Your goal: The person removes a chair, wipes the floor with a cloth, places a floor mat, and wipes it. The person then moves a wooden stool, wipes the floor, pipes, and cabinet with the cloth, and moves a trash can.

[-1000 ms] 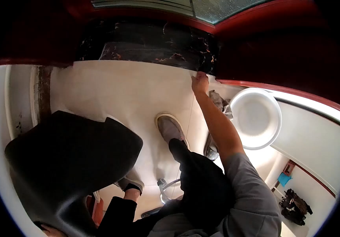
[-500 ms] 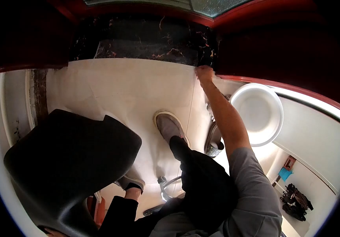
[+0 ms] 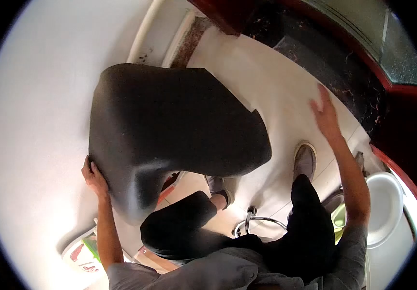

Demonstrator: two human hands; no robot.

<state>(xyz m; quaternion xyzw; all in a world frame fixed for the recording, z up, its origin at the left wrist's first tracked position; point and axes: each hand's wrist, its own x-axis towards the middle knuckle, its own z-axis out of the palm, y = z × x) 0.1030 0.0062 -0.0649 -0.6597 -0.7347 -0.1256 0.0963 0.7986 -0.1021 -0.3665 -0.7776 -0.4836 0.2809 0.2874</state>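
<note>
A large, smooth black moulded piece (image 3: 179, 116), bent and shell-like, takes up the left and middle of the head view. I cannot tell its exact kind. My left hand (image 3: 95, 181) holds it by its lower left edge, with the fingers against the side. My right hand (image 3: 326, 117) is apart from it, over the pale tiled floor near the dark marble slab (image 3: 310, 53). Its fingers are spread, slightly blurred, with nothing in them.
A white basin (image 3: 385, 210) stands at the right beside a green item (image 3: 339, 220). A chrome chair base (image 3: 251, 218) is between my legs. Red-brown woodwork (image 3: 407, 125) borders the right side, and a white wall (image 3: 49, 111) the left. A white container (image 3: 80, 253) sits lower left.
My view has swung left. The black piece now appears higher and nearer the middle. My right hand has left the marble's lower corner and opened; my left hand has come fully into view.
</note>
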